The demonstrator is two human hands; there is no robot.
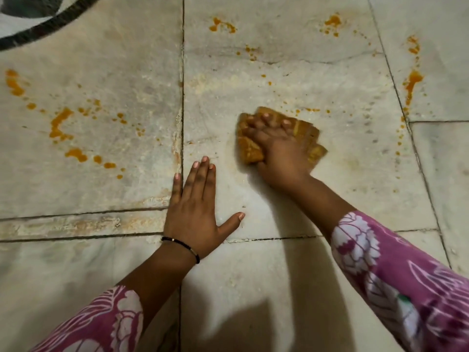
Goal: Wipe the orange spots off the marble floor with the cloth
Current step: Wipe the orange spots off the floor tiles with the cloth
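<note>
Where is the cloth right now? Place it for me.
In the head view, the orange-stained cloth lies on the marble floor right of centre, gripped under the right hand, with the flat left hand nearby.

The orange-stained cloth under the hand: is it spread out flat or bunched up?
Bunched up. The orange-stained cloth sits in thick folds under the right hand, whose curled fingers grip it against the marble floor.

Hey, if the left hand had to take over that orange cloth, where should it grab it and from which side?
Probably the left end of the cloth, coming in from the left. That bunched corner sticks out bare beside the right hand, which covers its middle from above, and the left hand lies flat on the marble floor on that side.
</note>
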